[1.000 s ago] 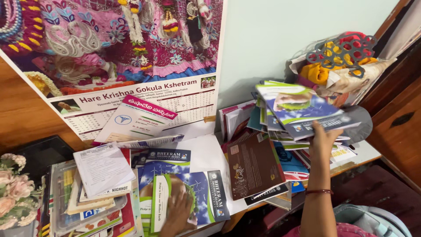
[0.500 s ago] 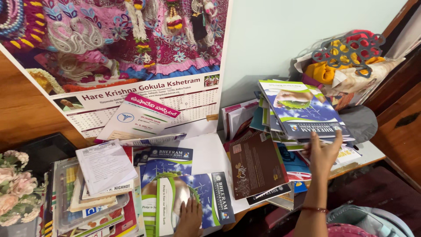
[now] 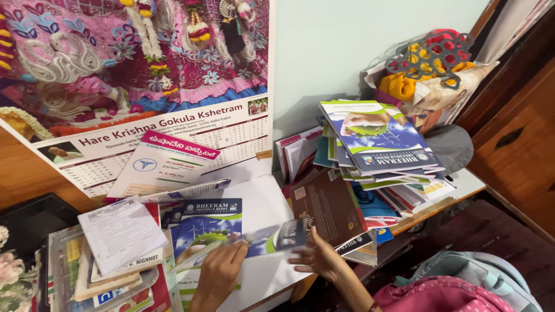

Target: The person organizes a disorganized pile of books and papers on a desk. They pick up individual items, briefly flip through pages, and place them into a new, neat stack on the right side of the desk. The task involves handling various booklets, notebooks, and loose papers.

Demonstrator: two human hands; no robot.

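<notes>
My left hand [image 3: 221, 270] grips the lower left edge of a blue and green booklet [image 3: 263, 240], which is lifted off the table and tilted, blurred by motion. My right hand [image 3: 315, 258] holds the booklet's right end, fingers spread under it, just in front of a brown notebook [image 3: 326, 205]. A second booklet of the same kind [image 3: 209, 222] lies flat beneath. To the right, a leaning stack of similar booklets [image 3: 378, 141] rests against the wall.
A large wall calendar poster [image 3: 144, 86] stands behind a white and pink folder [image 3: 165, 164]. At left, a printed sheet [image 3: 121, 231] tops a clear plastic box [image 3: 58, 268]. A cloth bundle [image 3: 430, 69], grey cap [image 3: 457, 147], wooden door [image 3: 514, 133] and pink backpack [image 3: 457, 292] are at right.
My right hand left the booklet stack at right and came down to the lifted booklet. My left hand raised that booklet off the table. The view shifted right.
</notes>
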